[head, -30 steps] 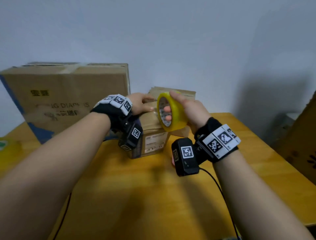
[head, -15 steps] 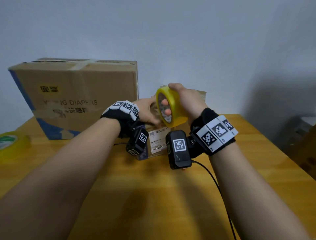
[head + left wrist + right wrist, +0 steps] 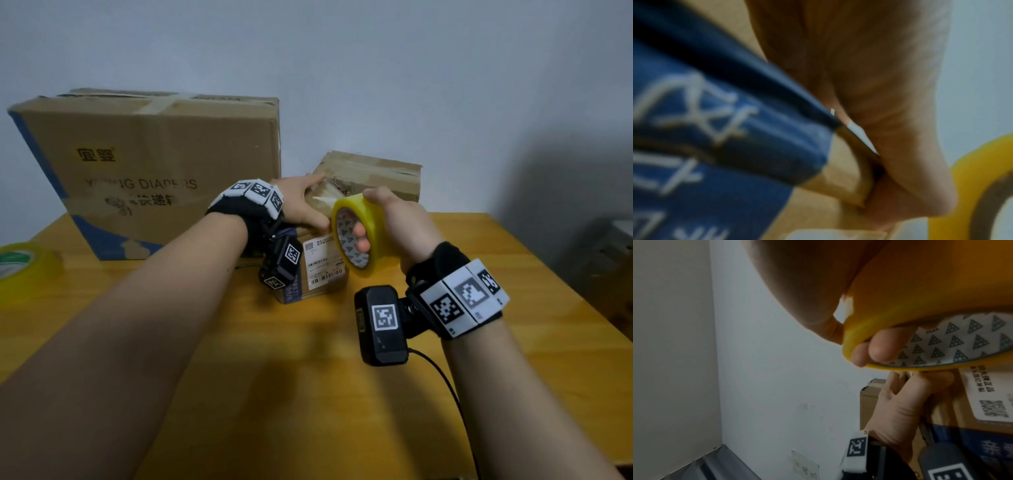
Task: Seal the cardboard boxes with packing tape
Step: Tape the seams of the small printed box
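Yellow tape roll (image 3: 359,233) standing on edge just above the small box (image 3: 320,267), open core facing left toward the left hand (image 3: 301,205). Right hand (image 3: 394,229) clamped on it, fingers (image 3: 877,347) hooked through the core. Left hand lying flat on the box top, fingers straight.

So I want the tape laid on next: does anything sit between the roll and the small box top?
Only the left hand, resting on the small box top beside the tape roll held by the right hand.
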